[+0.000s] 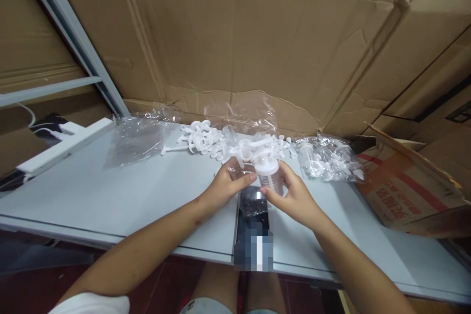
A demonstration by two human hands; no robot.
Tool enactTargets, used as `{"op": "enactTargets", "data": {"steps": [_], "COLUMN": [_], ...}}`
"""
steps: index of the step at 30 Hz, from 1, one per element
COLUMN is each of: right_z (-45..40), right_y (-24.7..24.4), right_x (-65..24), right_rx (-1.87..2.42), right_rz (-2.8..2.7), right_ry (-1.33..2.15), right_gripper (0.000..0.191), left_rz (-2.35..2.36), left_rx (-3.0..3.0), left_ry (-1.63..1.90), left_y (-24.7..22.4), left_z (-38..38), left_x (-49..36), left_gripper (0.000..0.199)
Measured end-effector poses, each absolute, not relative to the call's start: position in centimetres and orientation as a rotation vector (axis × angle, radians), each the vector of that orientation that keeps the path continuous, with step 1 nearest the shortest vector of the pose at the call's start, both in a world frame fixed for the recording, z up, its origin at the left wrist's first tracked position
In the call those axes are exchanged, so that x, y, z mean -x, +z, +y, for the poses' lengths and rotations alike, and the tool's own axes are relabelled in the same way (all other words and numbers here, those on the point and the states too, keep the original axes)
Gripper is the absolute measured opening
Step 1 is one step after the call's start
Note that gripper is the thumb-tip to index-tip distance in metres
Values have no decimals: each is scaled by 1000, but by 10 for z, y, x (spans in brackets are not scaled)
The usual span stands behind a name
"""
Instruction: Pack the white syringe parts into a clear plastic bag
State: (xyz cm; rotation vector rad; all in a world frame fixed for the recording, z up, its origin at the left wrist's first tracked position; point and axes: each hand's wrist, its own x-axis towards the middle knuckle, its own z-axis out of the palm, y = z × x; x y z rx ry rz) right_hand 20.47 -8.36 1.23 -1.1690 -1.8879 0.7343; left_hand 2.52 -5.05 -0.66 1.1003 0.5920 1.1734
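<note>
My right hand (296,196) is wrapped round a clear plastic bottle (271,179) with a white cap and printed markings on its side. The bottle is tilted, its capped end toward the pile behind. To its left, my left hand (230,184) has its thumb stretched toward the bottle. Crumpled clear plastic film (235,170) shows between that thumb and the fingers, which are partly hidden. Just beyond both hands lies a heap of white plastic parts (200,140), some with rods and round discs. Under the hands is a dark phone (252,223), partly blurred out.
A clear plastic bag (138,140) lies at the left, near a white power strip (68,147). At the right, a clear bag of white parts (329,159) sits beside an open cardboard box (408,196). Tall cardboard (235,44) walls the back of the grey table (176,189).
</note>
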Motion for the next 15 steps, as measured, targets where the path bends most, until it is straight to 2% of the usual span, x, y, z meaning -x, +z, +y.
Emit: {"op": "enactTargets", "data": {"steps": [5,7,11,15], "right_z": [-86,-83,-77,-75], "right_y": [22,25,30,31], "right_x": [-221,-232,-247,-249], "right_rx": [1344,1360,1371,1332], "right_rz": [-1944,-2033,-2071,-2095], "right_ry": [320,352,371,400], "right_gripper": [58,56,39,35], "left_rz": [591,580,631,695], "left_rx": [-1154,-1158,-1160,-1135], "left_ry": [1160,1150,1144,1208], "left_y": [-4,-3,-5,-7], "left_z": [-48,-47,-46,-44], "left_x": [-22,-22,-25,-28], "left_gripper": [44,44,37,31]}}
